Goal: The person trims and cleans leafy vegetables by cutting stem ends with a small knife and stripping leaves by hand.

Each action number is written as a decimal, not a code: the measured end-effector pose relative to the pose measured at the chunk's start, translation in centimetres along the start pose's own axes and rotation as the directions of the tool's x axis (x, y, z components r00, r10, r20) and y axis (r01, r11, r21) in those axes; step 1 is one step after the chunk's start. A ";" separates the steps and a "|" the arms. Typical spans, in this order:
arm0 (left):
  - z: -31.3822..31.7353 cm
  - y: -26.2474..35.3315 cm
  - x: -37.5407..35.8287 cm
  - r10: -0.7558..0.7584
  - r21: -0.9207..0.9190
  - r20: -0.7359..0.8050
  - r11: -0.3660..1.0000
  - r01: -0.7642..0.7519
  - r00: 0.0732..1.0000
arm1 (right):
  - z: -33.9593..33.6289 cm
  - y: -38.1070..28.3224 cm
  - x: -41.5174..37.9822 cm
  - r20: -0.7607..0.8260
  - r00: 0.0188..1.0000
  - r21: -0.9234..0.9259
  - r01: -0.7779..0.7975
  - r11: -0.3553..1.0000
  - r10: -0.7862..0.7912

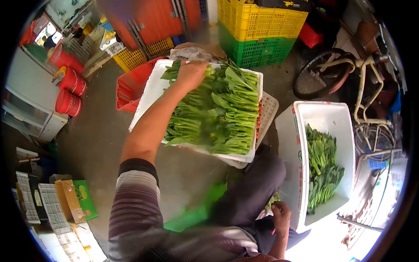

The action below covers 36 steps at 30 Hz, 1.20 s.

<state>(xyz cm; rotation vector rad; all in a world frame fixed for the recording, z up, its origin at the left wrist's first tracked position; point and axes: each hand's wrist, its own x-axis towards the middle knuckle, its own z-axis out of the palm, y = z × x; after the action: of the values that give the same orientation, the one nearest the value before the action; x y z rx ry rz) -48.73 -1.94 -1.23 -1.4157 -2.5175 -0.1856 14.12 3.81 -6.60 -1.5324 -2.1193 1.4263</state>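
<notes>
Leafy green vegetables (235,105) lie in rows, stalks outward, filling a white foam box (146,98) in front of me. My left hand (193,75) reaches over to the far side of that box, its fingers closed on greens there. Low on the right, beside my knee, my right hand (281,217) is closed, with a bit of something red showing below it; the rest is hidden. A second, deeper foam box (323,114) stands on the right, with more greens (323,168) inside.
A red crate (131,89) stands behind the box, left. Yellow (262,21) and green crates (262,51) are stacked beyond. A bicycle (360,83) is at the right. Red buckets (69,103) stand at the left, cartons (70,201) lower left. Green plastic (196,212) lies near my legs.
</notes>
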 end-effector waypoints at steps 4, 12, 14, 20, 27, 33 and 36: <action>4.5 -0.5 1.4 -0.069 0.015 0.074 0.998 0.068 0.995 | 0.2 -1.4 0.4 0.045 0.995 -0.130 -0.083 0.988 0.089; 11.5 -2.5 0.5 -0.120 -0.153 0.249 0.975 0.161 0.961 | 0.9 1.2 1.2 0.048 0.980 -0.155 -0.186 0.970 0.195; 10.6 -2.0 0.7 -0.139 -0.182 0.288 0.963 0.197 0.948 | 0.9 -0.3 1.4 0.056 0.980 -0.154 -0.179 0.972 0.190; 11.1 -1.4 -0.4 -0.167 -0.065 0.264 0.980 0.191 0.950 | 0.8 -0.3 2.3 0.059 0.998 -0.230 0.044 0.972 -0.031; 9.6 -3.1 1.2 -0.151 -0.420 0.331 0.861 0.289 0.932 | -1.9 -3.5 1.0 0.190 0.980 -0.044 -0.047 0.998 0.055; 6.1 -2.5 0.8 -0.300 -0.512 0.139 0.794 0.328 0.944 | -10.1 -5.8 0.9 0.120 0.992 0.315 -0.073 0.946 0.037; 2.4 1.5 -0.3 -0.279 -0.659 0.095 0.702 0.271 0.955 | -15.0 -6.6 3.6 -0.088 0.996 0.274 0.050 0.961 -0.026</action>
<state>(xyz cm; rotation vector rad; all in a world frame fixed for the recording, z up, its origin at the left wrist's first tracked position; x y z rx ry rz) -47.65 -0.80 -3.64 -1.1875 -2.7675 -1.2689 17.21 15.48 5.01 -1.4109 -1.8023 1.5389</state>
